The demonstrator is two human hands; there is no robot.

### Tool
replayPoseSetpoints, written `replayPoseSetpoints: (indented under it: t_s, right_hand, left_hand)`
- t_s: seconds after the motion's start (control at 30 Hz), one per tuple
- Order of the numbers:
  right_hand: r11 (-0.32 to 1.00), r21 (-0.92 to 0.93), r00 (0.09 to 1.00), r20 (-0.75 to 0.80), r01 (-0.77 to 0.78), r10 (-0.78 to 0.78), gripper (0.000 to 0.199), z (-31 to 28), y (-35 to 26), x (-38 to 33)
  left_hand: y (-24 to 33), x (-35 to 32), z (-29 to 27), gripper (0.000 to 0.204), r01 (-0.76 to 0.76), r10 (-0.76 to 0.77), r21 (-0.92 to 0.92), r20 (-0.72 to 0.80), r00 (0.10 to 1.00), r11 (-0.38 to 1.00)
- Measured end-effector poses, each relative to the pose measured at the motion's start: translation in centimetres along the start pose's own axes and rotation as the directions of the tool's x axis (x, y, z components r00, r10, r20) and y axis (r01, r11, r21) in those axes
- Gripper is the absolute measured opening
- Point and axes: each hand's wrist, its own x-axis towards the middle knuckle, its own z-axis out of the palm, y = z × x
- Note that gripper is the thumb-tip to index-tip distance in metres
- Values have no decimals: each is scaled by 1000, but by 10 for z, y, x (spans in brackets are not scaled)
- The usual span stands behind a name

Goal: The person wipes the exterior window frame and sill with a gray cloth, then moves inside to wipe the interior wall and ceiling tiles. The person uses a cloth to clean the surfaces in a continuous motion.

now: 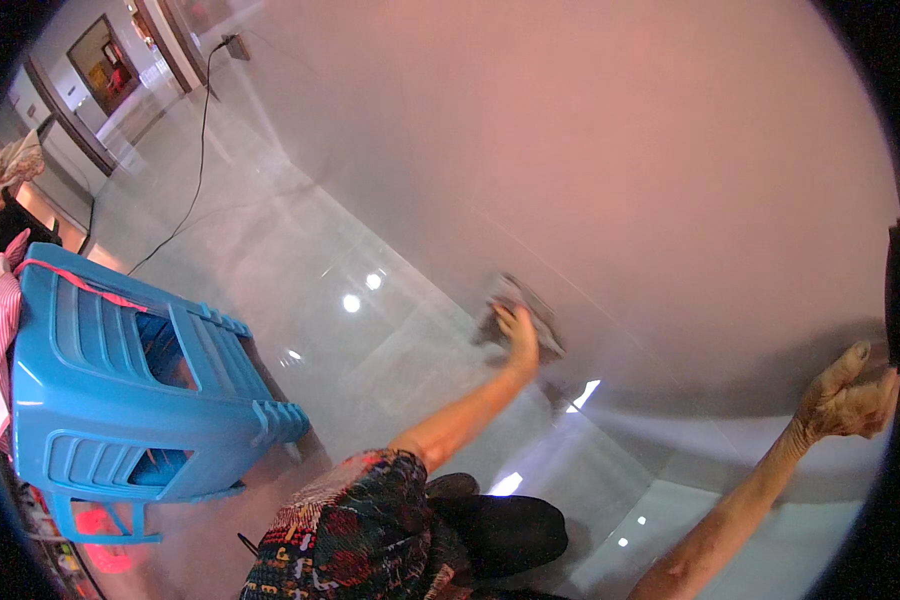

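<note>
My left hand (518, 335) presses a crumpled grey cloth (545, 322) against the low part of the pale wall (650, 150), close to where it meets the floor. Its fingers are bent over the cloth and hold it. Far to the right, my right hand (850, 398) is raised beside the wall, thumb up and fingers curled in. It is at a dark upright edge (898, 295) at the rim of the picture. Whatever those fingers close on cannot be made out.
Blue plastic stools (140, 390), apparently stacked, lie on their side at the left, with a pink striped cloth (0, 330) on them. A black cord (202, 150) runs over the glossy tiled floor (360, 350) to a wall socket (236, 46). Doorways (107, 65) stand at the far left.
</note>
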Motion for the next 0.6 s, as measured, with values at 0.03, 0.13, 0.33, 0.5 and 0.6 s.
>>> replayPoseSetpoints:
  t_s: [0.03, 0.13, 0.33, 0.5, 0.6]
  right_hand:
    - [999, -43, 1000, -12, 14, -15, 34, 0, -1, 0]
    - [976, -219, 994, 109, 11, 14, 36, -4, 5, -8]
    - [987, -115, 945, 293, -114, 143, 35, -7, 17, -12]
    - [992, -108, 989, 140, 68, -53, 29, -4, 36, -12]
    - [999, -20, 988, 150, 37, -33, 26, -5, 35, -12]
  left_hand:
    - [-9, -25, 9, 83, 25, -27, 78, 26, 999, 997]
    - [-41, -67, 25, 92, -233, 203, 190, 166, 965, 954]
    - [26, -77, 35, 96, -651, 620, 192, 201, 758, 734]
    - [102, -4, 21, 86, -781, 816, 334, 55, 575, 528]
    - [133, 54, -2, 77, -837, 889, 333, -9, 457, 434]
